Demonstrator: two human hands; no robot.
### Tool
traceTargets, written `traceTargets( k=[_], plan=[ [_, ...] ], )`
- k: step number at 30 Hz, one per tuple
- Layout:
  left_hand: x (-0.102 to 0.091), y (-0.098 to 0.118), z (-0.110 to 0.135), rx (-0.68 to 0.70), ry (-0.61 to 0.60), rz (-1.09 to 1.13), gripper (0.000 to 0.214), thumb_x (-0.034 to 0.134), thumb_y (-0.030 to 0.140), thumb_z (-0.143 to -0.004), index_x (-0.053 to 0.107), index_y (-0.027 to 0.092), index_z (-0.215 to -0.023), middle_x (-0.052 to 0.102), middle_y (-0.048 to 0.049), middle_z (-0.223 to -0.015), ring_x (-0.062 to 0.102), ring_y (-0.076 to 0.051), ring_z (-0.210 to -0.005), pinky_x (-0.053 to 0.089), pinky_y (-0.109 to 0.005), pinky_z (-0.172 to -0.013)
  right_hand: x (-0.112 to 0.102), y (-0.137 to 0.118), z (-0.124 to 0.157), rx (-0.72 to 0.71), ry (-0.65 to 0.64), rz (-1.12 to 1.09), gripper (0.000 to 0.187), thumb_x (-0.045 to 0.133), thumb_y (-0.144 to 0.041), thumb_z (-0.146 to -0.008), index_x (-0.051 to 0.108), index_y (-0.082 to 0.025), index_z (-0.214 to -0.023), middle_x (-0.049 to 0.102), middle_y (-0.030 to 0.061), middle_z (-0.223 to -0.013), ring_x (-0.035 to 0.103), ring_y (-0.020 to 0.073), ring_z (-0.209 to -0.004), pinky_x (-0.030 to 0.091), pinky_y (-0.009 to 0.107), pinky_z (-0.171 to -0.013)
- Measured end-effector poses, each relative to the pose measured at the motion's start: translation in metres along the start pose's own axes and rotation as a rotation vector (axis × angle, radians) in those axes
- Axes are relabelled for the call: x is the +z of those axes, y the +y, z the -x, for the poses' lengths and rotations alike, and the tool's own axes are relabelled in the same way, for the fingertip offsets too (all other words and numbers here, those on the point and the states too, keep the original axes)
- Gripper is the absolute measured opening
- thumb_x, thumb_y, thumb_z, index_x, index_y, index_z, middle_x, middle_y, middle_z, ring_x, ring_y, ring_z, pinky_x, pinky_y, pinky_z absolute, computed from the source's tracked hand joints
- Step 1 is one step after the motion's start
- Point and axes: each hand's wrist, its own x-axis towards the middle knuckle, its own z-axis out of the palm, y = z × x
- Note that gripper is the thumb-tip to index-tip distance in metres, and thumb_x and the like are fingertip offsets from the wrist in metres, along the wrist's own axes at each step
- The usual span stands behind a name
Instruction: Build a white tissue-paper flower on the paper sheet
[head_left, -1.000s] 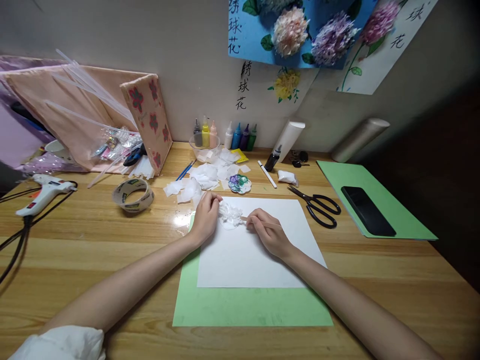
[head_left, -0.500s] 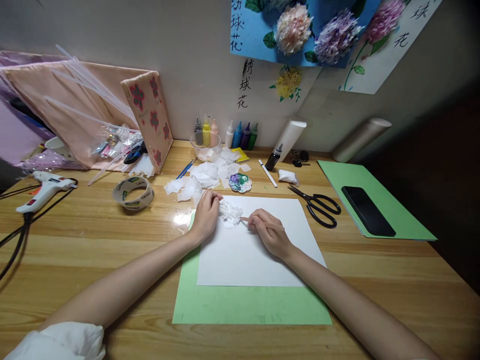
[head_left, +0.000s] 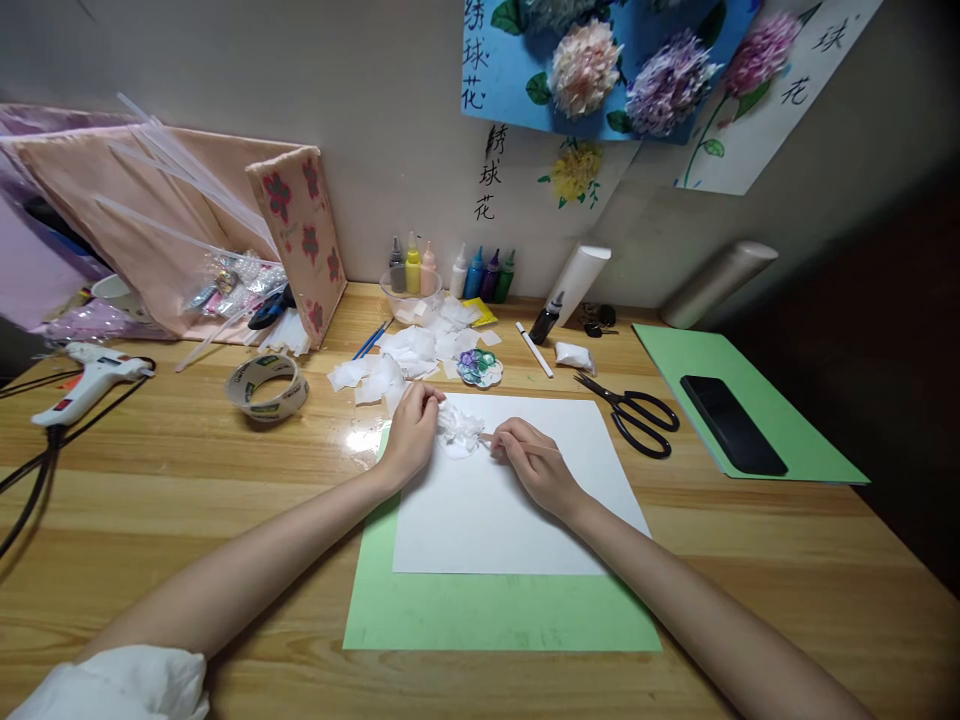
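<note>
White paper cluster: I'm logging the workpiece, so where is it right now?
In the head view, the white paper cluster is slightly left of centre, on the white sheet, between the left hand and the right hand.

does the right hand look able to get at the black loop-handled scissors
Probably yes: only flat white paper and wooden tabletop lie between the right hand and the scissors, though its thin pinkish stick would likely need putting down.
</note>
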Motion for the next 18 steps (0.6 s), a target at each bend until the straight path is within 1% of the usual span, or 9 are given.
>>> traceTargets(
  k=[3, 9, 14, 16, 18],
  plan=[
    [0.0001, -0.0006, -0.0006, 0.007, 0.004, -0.001, 0.014, 0.037, 0.018, -0.084, 0.049, 0.019, -0.079, 0.055, -0.0023, -0.085, 0.051, -0.016, -0.085, 0.039, -0.029, -0.079, -0.0009, -0.0008, -0.0003, -0.02, 0.003, -0.017, 0.029, 0.031, -0.027, -0.096, 0.052, -0.021, -0.077, 0.055, 0.0016, -0.077, 0.052, 0.0145, -0.076, 0.039, 0.028, -0.072],
    [0.0004, -0.0016, -0.0002, 0.01, 0.005, -0.005, 0.014, 0.036, 0.018, -0.084, 0.05, 0.019, -0.079, 0.055, -0.0023, -0.085, 0.052, -0.016, -0.084, 0.04, -0.029, -0.078, -0.0042, 0.0032, 0.0056, -0.109, 0.146, -0.107, 0.034, 0.027, -0.027, -0.096, 0.053, -0.02, -0.074, 0.054, 0.0018, -0.071, 0.051, 0.0149, -0.068, 0.039, 0.03, -0.067],
    [0.0002, -0.0015, -0.0002, 0.019, 0.007, 0.0, 0.013, 0.037, 0.016, -0.083, 0.049, 0.019, -0.078, 0.055, -0.0024, -0.085, 0.052, -0.016, -0.084, 0.04, -0.029, -0.078, -0.004, 0.0041, 0.0068, -0.173, 0.1, -0.094, 0.025, 0.03, -0.028, -0.094, 0.053, -0.021, -0.086, 0.054, 0.0033, -0.079, 0.051, 0.0161, -0.073, 0.041, 0.031, -0.068],
    [0.0002, -0.0013, 0.0005, 0.028, 0.007, -0.003, 0.013, 0.037, 0.015, -0.082, 0.049, 0.019, -0.079, 0.055, -0.0022, -0.085, 0.051, -0.016, -0.083, 0.04, -0.029, -0.076, -0.0033, 0.0031, 0.006, -0.166, 0.093, -0.079, 0.02, 0.033, -0.028, -0.094, 0.052, -0.022, -0.093, 0.053, 0.0043, -0.085, 0.052, 0.0172, -0.078, 0.042, 0.032, -0.07],
    [0.0002, -0.0002, 0.0022, 0.047, 0.01, -0.018, 0.013, 0.038, 0.012, -0.081, 0.049, 0.019, -0.08, 0.054, -0.0022, -0.085, 0.051, -0.015, -0.082, 0.04, -0.028, -0.074, -0.0024, 0.0029, 0.0052, -0.128, 0.108, -0.076, 0.018, 0.034, -0.027, -0.093, 0.05, -0.022, -0.097, 0.052, 0.0049, -0.09, 0.052, 0.0176, -0.08, 0.043, 0.033, -0.072]
  ],
)
